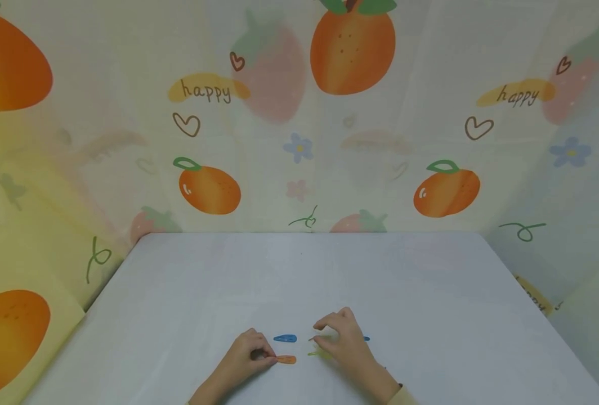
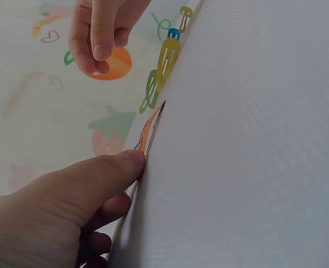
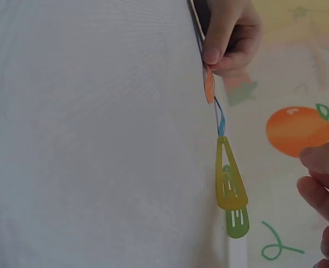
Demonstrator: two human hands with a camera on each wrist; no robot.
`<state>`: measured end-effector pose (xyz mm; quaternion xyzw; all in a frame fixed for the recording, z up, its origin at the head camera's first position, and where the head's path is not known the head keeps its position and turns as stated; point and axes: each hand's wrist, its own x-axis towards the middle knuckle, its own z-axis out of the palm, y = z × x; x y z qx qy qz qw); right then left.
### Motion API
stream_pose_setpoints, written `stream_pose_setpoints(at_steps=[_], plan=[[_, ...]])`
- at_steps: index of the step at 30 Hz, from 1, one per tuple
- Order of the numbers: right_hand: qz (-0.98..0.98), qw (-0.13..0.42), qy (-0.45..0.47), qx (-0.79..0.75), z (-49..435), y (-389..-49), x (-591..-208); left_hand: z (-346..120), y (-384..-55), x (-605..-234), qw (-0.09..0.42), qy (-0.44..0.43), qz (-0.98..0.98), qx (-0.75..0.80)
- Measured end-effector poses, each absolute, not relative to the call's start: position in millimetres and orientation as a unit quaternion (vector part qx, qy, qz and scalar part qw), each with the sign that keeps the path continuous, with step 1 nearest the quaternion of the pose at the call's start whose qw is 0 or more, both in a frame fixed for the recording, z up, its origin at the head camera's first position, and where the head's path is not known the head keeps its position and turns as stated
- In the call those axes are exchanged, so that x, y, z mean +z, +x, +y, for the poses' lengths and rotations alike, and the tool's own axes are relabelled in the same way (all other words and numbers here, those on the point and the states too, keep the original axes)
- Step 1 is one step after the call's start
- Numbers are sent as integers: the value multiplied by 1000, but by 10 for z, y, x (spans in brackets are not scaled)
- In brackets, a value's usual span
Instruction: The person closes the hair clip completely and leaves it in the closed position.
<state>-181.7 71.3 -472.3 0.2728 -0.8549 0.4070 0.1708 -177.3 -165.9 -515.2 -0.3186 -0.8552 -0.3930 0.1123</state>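
My left hand point(image 1: 247, 355) pinches the narrow end of an orange snap hair clip point(image 1: 287, 359) between thumb and forefinger. The clip's wide end points right, close to the tabletop. Just beyond it lies a blue hair clip point(image 1: 285, 338). My right hand point(image 1: 349, 344) hovers over the clips on the right, thumb and forefinger apart with nothing between them. Below that hand are a yellow hair clip point(image 3: 241, 195) and a green hair clip point(image 3: 238, 228), which the right hand partly hides in the head view.
Another blue clip point(image 1: 367, 338) peeks out right of my right hand. A further yellow clip point(image 2: 185, 18) lies farther off in the left wrist view. The white tabletop point(image 1: 299, 281) reaches back to a fruit-printed cloth point(image 1: 330, 163), which also hangs at both sides.
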Motion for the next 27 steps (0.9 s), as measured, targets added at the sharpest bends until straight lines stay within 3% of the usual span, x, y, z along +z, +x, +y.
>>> stream_pose_setpoints(at_steps=[15,23,27], plan=[[-862,144,211,438,856,-1883,-4797,-1668,-1774,-5151,64,-271,-881,-383],[-874,174,215,400,900,-1931,-4945,-1673,-1782,-5171,119,-317,-856,-390],[-881,167,210,391,897,-1915,-4963,-1673,-1781,-5181,120,-315,-856,-393]])
